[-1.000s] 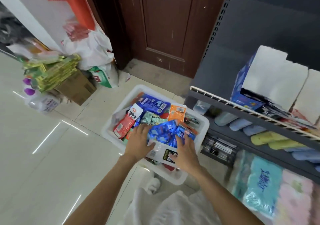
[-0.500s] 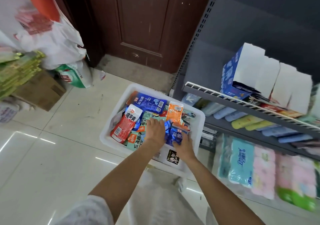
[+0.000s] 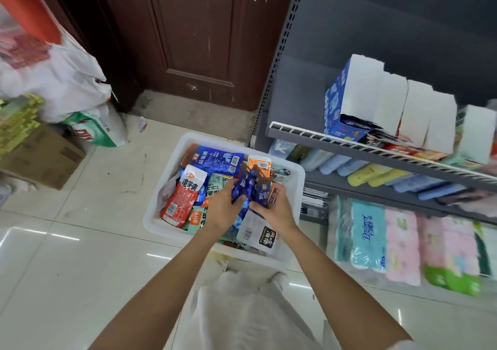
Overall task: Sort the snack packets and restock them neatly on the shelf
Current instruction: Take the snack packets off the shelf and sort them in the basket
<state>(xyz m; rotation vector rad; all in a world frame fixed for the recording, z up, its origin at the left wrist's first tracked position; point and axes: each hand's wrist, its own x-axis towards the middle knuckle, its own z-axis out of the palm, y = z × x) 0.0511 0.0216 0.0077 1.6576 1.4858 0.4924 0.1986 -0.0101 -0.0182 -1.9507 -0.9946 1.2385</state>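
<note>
A white plastic tub (image 3: 172, 150) on the floor is full of mixed snack packets: a big blue one (image 3: 215, 160), a red one (image 3: 183, 195), an orange one (image 3: 259, 164) and a white-and-black one (image 3: 256, 232). Above the tub, my left hand (image 3: 222, 209) and my right hand (image 3: 274, 208) together grip a bunch of small blue packets (image 3: 254, 186), held upright. To the right stands the grey shelf (image 3: 349, 146), with open white-and-blue display boxes (image 3: 365, 94) on its upper level.
Lower shelf levels hold coloured sponges (image 3: 376, 173) and tissue packs (image 3: 368, 236). A brown door (image 3: 193, 32) is behind the tub. White bags (image 3: 56, 80), a cardboard box (image 3: 45, 156) and yellow-green stacks (image 3: 16, 123) crowd the left floor. My pale clothing (image 3: 242, 309) is below the tub.
My hands have gathered the small blue packets from the heap and lifted them upright above the tub. The view has swung right, toward the shelf.
</note>
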